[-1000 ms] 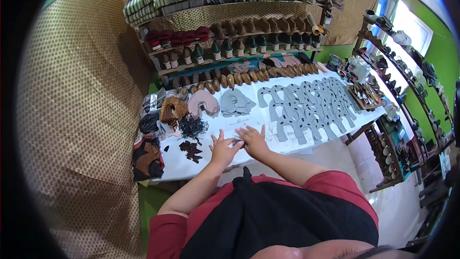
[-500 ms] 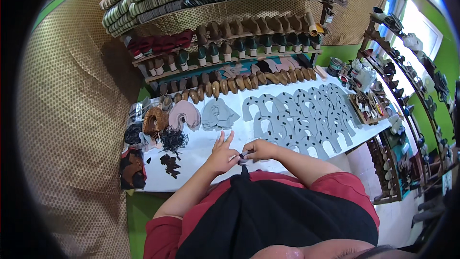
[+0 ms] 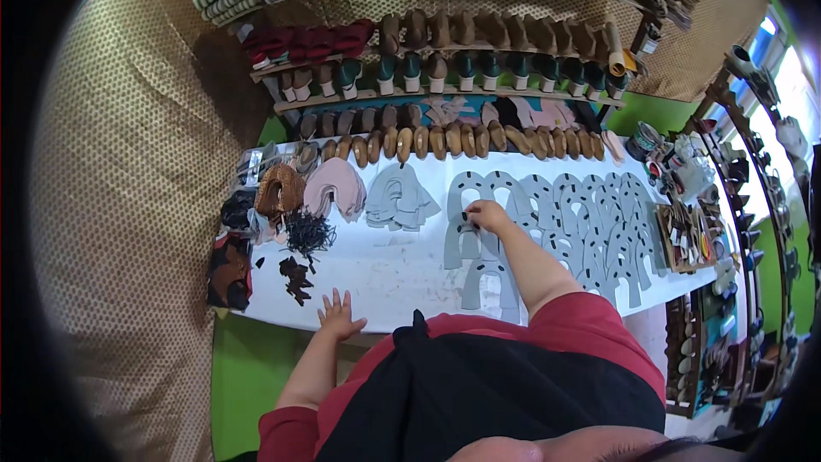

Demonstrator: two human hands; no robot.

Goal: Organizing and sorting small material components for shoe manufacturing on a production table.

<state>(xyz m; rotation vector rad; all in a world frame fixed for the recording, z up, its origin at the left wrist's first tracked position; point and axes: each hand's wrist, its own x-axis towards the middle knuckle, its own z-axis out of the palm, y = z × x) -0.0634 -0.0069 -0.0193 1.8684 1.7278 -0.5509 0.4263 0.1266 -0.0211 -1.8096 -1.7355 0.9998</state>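
Note:
My right hand is closed in a pinch above the grey U-shaped shoe pieces, over the left part of their rows. At its fingertips shows what looks like a small black patch, partly hidden by the fingers. Similar black patches dot the edges of the grey pieces, which overlap across the right half of the white table. Near the front edge, my left hand is open, fingers spread and holding nothing. Closest to it lies a little heap of dark brown strips.
Stacked grey pieces, pink pieces and a brown woven piece lie along the left, above a tangle of black strips. Brown shoe lasts line the back. A wooden tool box stands at right.
My hands have parted from in front of my body. The right reached forward onto the grey pieces; the left moved leftward to the table's front edge and opened. The view has shifted too.

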